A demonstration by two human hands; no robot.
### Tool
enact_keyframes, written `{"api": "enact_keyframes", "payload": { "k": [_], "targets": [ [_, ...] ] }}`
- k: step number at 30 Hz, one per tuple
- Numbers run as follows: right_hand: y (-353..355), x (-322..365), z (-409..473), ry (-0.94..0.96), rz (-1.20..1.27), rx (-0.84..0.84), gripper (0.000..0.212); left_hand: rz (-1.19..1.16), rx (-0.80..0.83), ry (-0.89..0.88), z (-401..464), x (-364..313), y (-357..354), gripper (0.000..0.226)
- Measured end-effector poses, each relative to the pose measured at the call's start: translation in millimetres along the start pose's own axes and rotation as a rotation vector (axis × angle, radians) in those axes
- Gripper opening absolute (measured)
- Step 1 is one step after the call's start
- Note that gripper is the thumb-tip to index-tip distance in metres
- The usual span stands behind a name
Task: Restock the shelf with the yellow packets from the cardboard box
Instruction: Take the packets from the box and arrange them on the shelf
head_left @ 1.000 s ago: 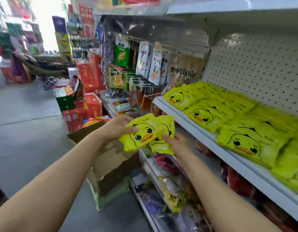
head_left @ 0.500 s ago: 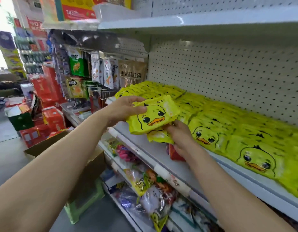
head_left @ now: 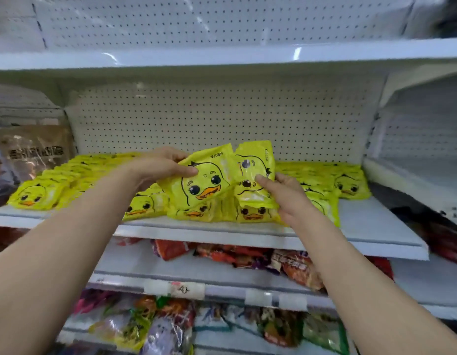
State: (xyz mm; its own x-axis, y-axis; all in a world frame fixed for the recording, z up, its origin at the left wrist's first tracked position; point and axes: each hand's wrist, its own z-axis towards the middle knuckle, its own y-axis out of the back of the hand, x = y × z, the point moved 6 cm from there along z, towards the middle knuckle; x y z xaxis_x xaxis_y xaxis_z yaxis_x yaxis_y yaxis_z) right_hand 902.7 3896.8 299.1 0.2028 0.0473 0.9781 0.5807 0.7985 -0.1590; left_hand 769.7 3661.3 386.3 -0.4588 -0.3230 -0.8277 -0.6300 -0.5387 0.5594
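Above the shelf [head_left: 363,221], both hands [head_left: 160,167] grip yellow packets [head_left: 204,180].

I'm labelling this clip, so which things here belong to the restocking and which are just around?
Part of the job:
left hand holding a duck packet
right hand holding a second packet
yellow packets already shelved
white shelf

Just around:
red snack bags below
brown bag

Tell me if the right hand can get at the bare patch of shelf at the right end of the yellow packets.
Probably yes. The right hand holds a yellow duck packet just left of that bare shelf, and nothing stands between them.
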Motion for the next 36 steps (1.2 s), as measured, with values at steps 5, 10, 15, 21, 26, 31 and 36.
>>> {"api": "enact_keyframes", "payload": {
  "k": [5,10,15,21,26,31,36],
  "targets": [
    [90.0,22.9,-29.2,0.023,-0.008,-0.176,0.119,0.084,0.061,-0.035,40.5,-37.8,-56.3,0.020],
    [164.1,46.7,-45.9,0.046,-0.040,-0.298,0.036,0.135,0.067,-0.084,83.5,-78.0,-112.3,0.018],
    [235.4,76.4,-43.8,0.096,-0.049,-0.362,0.029,0.197,0.115,-0.160,129.1,-122.9,-176.0,0.015],
    [303.4,106.6,-27.5,0.120,-0.068,-0.416,0.032,0.333,0.136,-0.191,193.0,-162.7,-251.0,0.027],
    [341.2,122.2,-9.5,0.126,-0.066,-0.380,0.026,0.453,0.144,-0.211,240.1,-184.5,-301.3,0.038],
    [372.5,121.0,13.6,0.143,-0.128,-0.367,0.026,0.554,0.158,-0.201,270.6,-185.0,-350.5,0.059],
    [395.1,116.5,33.2,0.121,-0.157,-0.330,0.023,0.599,0.198,-0.164,293.4,-189.1,-373.0,0.054]
  ]
}}
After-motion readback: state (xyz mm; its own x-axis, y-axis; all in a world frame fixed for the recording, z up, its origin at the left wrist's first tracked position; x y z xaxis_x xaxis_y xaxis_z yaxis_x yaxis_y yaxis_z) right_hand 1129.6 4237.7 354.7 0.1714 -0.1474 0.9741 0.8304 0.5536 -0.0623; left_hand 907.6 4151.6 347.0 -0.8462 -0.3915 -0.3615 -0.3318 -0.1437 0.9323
